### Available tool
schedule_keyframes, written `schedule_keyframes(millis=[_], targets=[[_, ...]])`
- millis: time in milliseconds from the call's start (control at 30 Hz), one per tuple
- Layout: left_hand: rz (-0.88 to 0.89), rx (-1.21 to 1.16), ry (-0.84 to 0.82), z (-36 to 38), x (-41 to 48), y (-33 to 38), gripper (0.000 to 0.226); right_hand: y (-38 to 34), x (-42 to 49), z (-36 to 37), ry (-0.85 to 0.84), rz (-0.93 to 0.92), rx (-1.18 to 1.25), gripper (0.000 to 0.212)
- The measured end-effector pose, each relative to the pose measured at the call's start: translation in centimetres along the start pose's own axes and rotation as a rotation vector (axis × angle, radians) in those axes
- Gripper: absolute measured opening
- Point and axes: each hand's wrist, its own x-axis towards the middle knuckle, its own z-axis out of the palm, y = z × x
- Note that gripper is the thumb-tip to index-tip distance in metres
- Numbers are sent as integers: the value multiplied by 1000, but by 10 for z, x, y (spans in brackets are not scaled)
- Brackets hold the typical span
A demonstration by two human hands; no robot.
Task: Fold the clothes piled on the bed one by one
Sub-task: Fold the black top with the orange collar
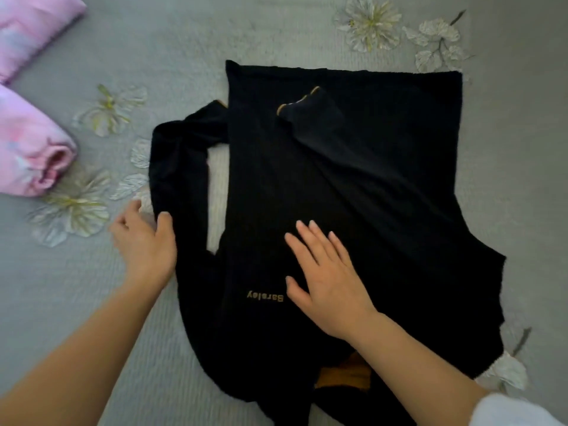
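A black long-sleeved top [353, 186] with gold lettering lies spread on the bed, collar toward me. One sleeve with a gold-trimmed cuff is folded across its body. The other sleeve [175, 161] loops out to the left. My left hand [144, 241] grips that left sleeve at its bend, thumb on top of the cloth. My right hand [325, 278] lies flat with straight fingers on the top's chest, just right of the lettering.
Two rolled pink tie-dye garments [30, 149] sit at the left edge, the upper one [27, 29] in the corner. The grey bedspread [184, 41] has embroidered pale flowers. A white sleeve shows at the bottom right.
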Motion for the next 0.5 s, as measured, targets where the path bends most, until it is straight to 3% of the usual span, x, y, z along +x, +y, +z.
schedule_keyframes(millis=[133,233,300,400,500], targets=[[-77,-126,-152,-11,7,-18,51,-35,16,29,-92,-108,-4,72],[-142,-257,-310,-13,7,-14,23,-34,16,43,-134,-95,-84,77],[-159,-309,-225,-20,8,-12,21,-31,15,46,-143,-87,-118,78],[-346,-710,-16,-44,10,-18,17,-29,14,46,-141,-86,-147,79],[-514,-944,-178,-57,3,-32,15,-30,14,48,-137,-83,-175,77]])
